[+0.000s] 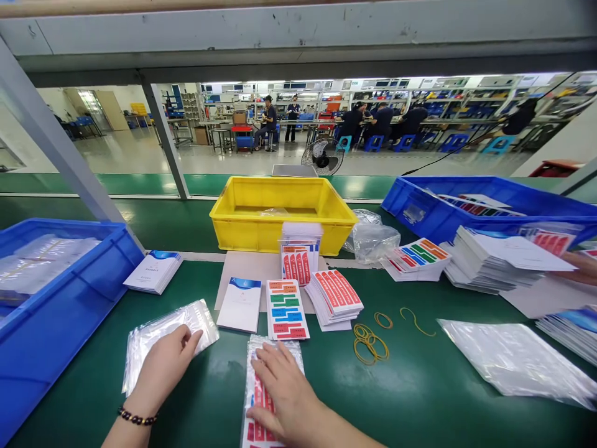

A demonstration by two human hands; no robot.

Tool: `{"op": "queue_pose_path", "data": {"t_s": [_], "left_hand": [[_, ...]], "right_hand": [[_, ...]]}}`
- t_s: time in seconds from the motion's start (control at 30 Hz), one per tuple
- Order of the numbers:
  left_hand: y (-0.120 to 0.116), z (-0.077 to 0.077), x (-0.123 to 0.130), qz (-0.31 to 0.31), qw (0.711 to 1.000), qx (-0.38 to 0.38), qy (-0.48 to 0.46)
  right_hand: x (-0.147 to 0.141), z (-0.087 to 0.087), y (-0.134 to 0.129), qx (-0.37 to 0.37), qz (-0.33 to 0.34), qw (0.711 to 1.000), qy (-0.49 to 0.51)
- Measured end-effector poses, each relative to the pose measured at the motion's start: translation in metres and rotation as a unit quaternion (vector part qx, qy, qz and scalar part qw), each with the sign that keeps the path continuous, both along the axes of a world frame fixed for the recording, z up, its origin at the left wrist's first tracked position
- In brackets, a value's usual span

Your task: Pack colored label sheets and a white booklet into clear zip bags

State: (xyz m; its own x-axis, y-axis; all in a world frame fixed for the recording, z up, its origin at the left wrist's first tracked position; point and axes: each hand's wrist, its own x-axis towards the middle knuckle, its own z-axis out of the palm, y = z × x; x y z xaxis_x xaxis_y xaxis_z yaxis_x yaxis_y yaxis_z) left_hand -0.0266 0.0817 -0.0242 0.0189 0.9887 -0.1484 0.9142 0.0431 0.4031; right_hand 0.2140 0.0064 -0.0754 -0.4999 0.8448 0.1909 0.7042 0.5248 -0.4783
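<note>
My left hand (170, 361), with a beaded bracelet at the wrist, rests over a stack of clear plastic bags (140, 339) at the left; its fingers are curled together, and what they pinch is too small to tell. My right hand (284, 389) lies with fingers spread on filled clear bags (252, 410) showing red labels. Just beyond are a stack of white booklets (240, 305), a colored sticker sheet (286, 311) and a stack of red sticker sheets (336, 298). Bagged sets (301, 249) lean by the yellow bin (284, 230).
Blue bins stand left (84, 298) and back right (466, 218). Rubber bands (370, 345) lie right of my right hand. Farther right are booklet stacks (494, 261), clear bags (522, 361) and another person's hand (581, 267). Crumpled plastic (373, 239) touches the yellow bin.
</note>
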Motion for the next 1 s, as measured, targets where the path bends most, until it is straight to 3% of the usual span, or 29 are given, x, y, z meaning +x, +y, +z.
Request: {"op": "queue_pose_path", "data": {"t_s": [0.13,0.27,0.33,0.43,0.53,0.6,0.67,0.73,0.8,0.9,1.0], "left_hand": [[0.012,-0.011,-0.018,-0.015,0.994,-0.078,0.077],[0.013,-0.010,-0.021,-0.034,0.995,-0.069,0.059],[0.007,-0.005,-0.017,-0.045,0.996,-0.061,0.043],[-0.011,0.002,-0.001,-0.081,0.994,-0.047,-0.063],[-0.033,0.005,0.027,-0.115,0.977,-0.045,-0.177],[-0.044,0.005,0.046,-0.152,0.972,-0.056,-0.170],[-0.049,0.005,0.063,-0.167,0.972,-0.057,-0.152],[-0.046,0.004,0.075,-0.166,0.967,-0.059,-0.182],[-0.040,0.000,0.084,-0.151,0.951,-0.063,-0.263],[-0.029,-0.009,0.093,-0.101,0.918,-0.073,-0.377],[-0.024,-0.018,0.098,-0.074,0.907,-0.077,-0.407]], "right_hand": [[0.004,0.008,0.005,0.139,-0.043,0.982,0.117],[0.005,0.022,0.008,0.164,-0.041,0.966,0.195],[0.004,0.027,0.010,0.110,-0.049,0.964,0.237],[0.001,0.025,0.015,-0.058,-0.078,0.947,0.306],[-0.006,0.016,0.022,-0.270,-0.112,0.883,0.367],[-0.010,0.011,0.025,-0.333,-0.141,0.856,0.370],[-0.010,0.009,0.025,-0.269,-0.163,0.890,0.329],[-0.008,0.008,0.023,-0.126,-0.152,0.945,0.261],[-0.005,0.007,0.020,0.000,-0.115,0.976,0.187],[-0.003,0.006,0.017,0.093,-0.088,0.985,0.114],[-0.003,0.010,0.016,0.082,-0.093,0.985,0.122]]}}
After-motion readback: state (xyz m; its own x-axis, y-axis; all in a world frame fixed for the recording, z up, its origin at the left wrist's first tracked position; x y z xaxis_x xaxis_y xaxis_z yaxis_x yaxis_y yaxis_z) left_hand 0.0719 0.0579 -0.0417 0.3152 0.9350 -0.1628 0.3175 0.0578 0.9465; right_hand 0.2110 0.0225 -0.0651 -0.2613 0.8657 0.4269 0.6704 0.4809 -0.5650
